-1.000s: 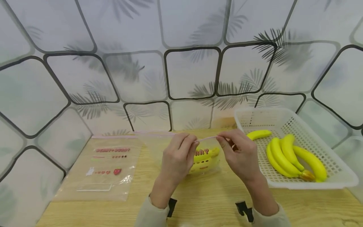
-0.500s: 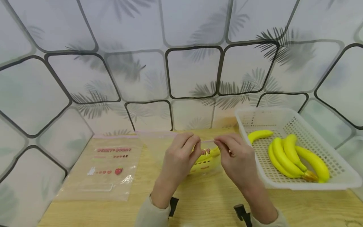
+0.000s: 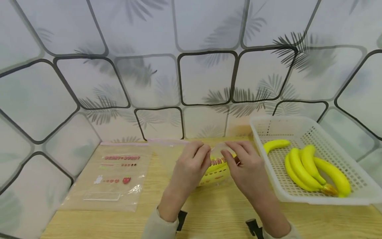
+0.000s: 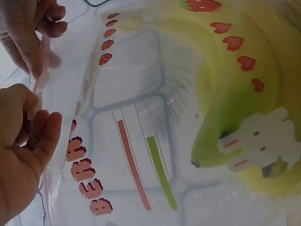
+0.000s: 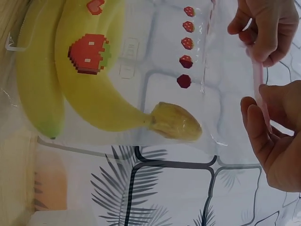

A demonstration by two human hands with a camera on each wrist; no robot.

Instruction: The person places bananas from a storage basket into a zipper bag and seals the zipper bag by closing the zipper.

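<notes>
A clear zip bag (image 3: 215, 171) with yellow bananas (image 5: 91, 84) inside hangs upright between both hands, its pink zip strip at the top. My left hand (image 3: 188, 169) pinches the strip on the left side. The right hand (image 3: 245, 166) has its thumb and fingers on the same strip, a short gap to the right. In the left wrist view the bananas (image 4: 244, 94) show through plastic printed with hearts, a rabbit and lettering. Part of the bag lies hidden behind the left hand in the head view.
A second printed zip bag (image 3: 104, 179) lies flat at the left of the wooden table (image 3: 215, 219). Another bag's pale edge (image 3: 167, 142) shows behind the left hand. On the right stands a white perforated basket (image 3: 334, 201) with several bananas (image 3: 301, 167).
My right hand has moved a little left along the strip, and its thumb now sits nearer the left hand. The strip between them bows upward instead of lying straight.
</notes>
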